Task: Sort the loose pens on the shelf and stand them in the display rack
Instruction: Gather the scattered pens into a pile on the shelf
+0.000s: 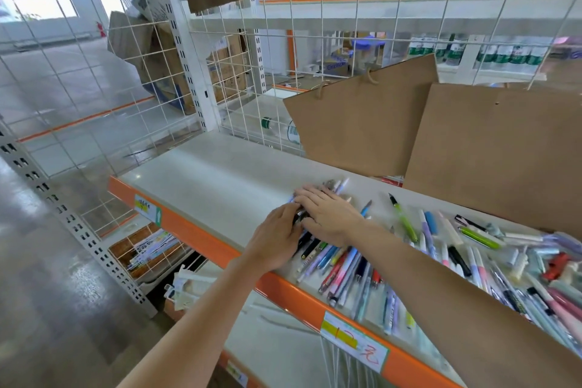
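Head view: at the shelf's (220,179) orange front edge, a person's left hand (277,239) curls its fingers around a dark pen (299,217), while the right hand (329,214) lies flat, fingers straight, on a bunch of pens (338,189). Loose pens (441,249) scatter toward the right end, below brown paper bags (491,148).

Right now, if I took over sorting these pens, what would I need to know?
Left hand pinches a dark pen at the near end of a small bundle.
Right hand lies flat, fingers straight, pressing that bundle onto the shelf.
Loose pens are spread along the shelf to the right.
No display rack is in view, so nothing shows as racked.
Left: sort everything and stand it up.
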